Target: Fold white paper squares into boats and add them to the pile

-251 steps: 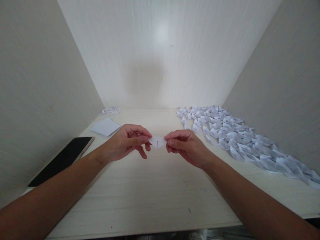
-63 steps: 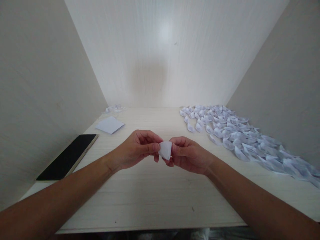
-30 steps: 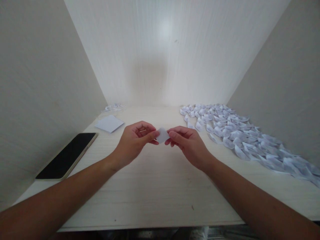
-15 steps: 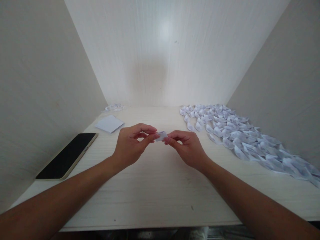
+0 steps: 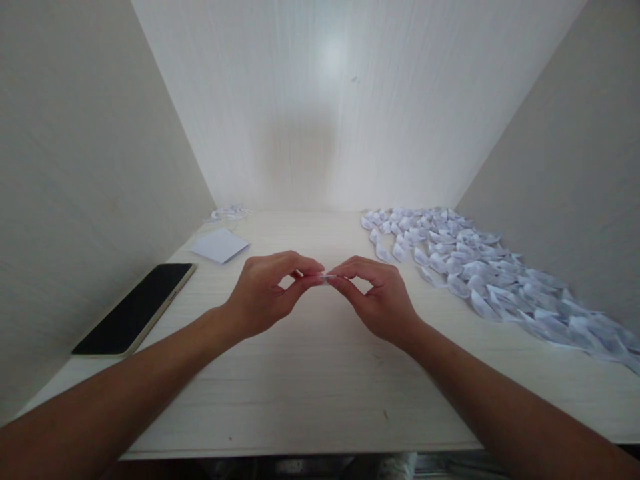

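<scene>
Between my two hands, above the middle of the table, is a small folded piece of white paper point(image 5: 327, 277). It shows nearly edge-on, as a thin strip. My left hand point(image 5: 273, 288) pinches its left end between thumb and fingers. The right end is pinched the same way by my right hand point(image 5: 377, 293). Fingertips cover most of the paper, so its exact shape is hidden.
A flat stack of white paper squares point(image 5: 220, 245) lies at the left, with thin paper scraps point(image 5: 230, 213) behind it. A dark-screened phone point(image 5: 135, 310) rests near the left wall. Many small folded paper boats point(image 5: 465, 260) spread along the right side of the table point(image 5: 300, 400).
The folded paper has gone from a broad diamond face, through a tilted shape, to nearly edge-on. My hands have turned with it and both keep their pinch.
</scene>
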{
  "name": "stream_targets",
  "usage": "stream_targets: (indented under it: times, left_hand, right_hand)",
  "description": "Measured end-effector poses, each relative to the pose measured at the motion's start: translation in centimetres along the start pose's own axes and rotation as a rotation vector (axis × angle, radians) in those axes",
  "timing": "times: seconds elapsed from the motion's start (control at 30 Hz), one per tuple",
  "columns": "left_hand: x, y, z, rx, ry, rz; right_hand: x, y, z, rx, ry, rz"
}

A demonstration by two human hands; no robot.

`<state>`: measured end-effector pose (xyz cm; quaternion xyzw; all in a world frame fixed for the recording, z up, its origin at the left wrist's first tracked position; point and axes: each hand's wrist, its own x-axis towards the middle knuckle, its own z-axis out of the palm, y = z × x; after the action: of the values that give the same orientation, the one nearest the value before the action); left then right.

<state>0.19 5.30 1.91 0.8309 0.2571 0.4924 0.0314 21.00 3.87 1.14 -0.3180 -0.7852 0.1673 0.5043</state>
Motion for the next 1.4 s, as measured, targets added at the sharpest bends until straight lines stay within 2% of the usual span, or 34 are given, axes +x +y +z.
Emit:
stream_targets:
  times: [0.27,0.53,0.63,0.8,0.93,1.07,1.27,1.4]
  left_hand:
    - [0.0,0.1,0.0,-0.012,0.010,-0.066]
    - [0.0,0.2,0.0,-0.069,-0.010,-0.097]
    - [0.0,0.3,-0.1,-0.116,-0.014,-0.173]
    - [0.1,0.3,0.0,-0.242,-0.051,-0.355]
    - [0.1,0.2,0.5,-0.422,-0.105,-0.543]
    - [0.1,0.0,1.0,-0.567,-0.100,-0.711]
    - [-0.1,-0.4,1.5,-0.696,-0.020,-0.807]
    - [-0.2,-1.1,1.5,-0.732,-0.086,-0.865]
  right_hand:
    - [-0.1,0.2,0.1,0.016,0.008,0.081]
    - [-0.1,0.1,-0.3,-0.067,-0.024,0.003]
    - [0.0,-0.1,-0.3,-0.039,-0.028,0.028]
    - [-0.1,0.2,0.1,-0.018,-0.080,0.148]
    - [-0.1,0.6,0.1,0.008,-0.118,0.180]
    - [0.0,1.0,0.1,0.061,-0.164,0.300]
    - [0.0,1.5,0.3,0.145,-0.238,0.397]
    - [-0.1,1.7,0.2,0.056,-0.213,0.401]
